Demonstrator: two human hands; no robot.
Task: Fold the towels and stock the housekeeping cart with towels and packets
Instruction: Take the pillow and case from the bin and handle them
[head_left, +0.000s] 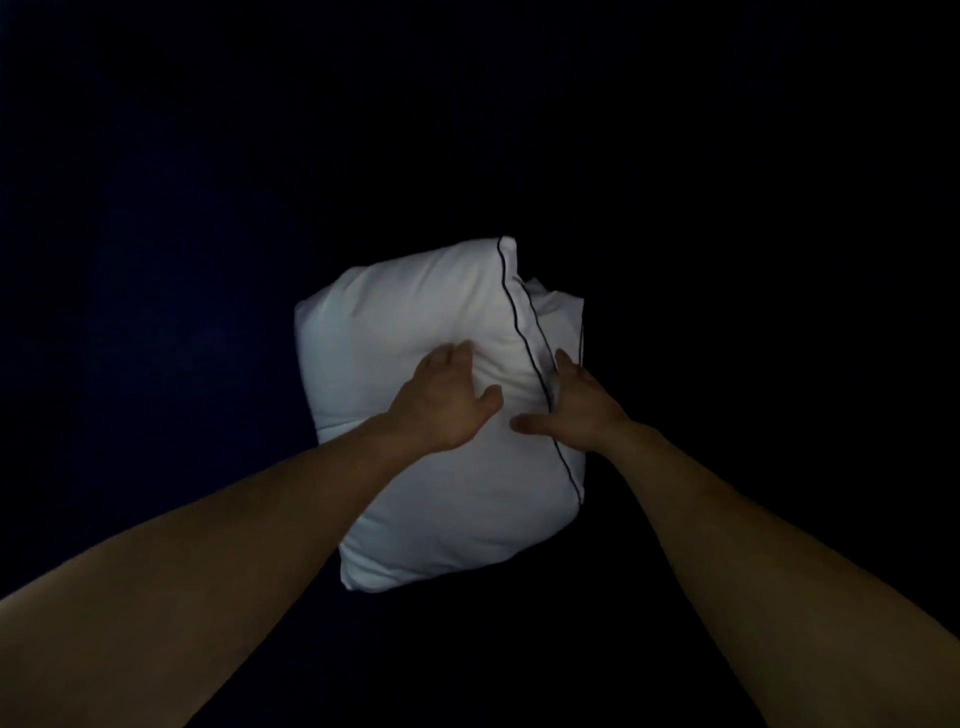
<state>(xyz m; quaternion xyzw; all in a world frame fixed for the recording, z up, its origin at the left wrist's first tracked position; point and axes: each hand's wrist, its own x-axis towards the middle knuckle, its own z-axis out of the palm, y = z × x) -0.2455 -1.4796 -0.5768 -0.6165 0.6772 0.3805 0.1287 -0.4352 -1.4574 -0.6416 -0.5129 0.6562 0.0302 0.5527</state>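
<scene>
In front of me, in the dark: white stuffed fabric pillow (410, 322) w/ thin dark piping, both hands on it.
My left hand (447, 400) curls fingers into its face; right hand (579, 402) flat on piped edge, thumb out.

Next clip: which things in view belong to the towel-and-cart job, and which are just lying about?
Job: left hand; right hand. No towels, packets or cart visible.
Lying about: white pillow with dark piping, touched by both hands.
</scene>
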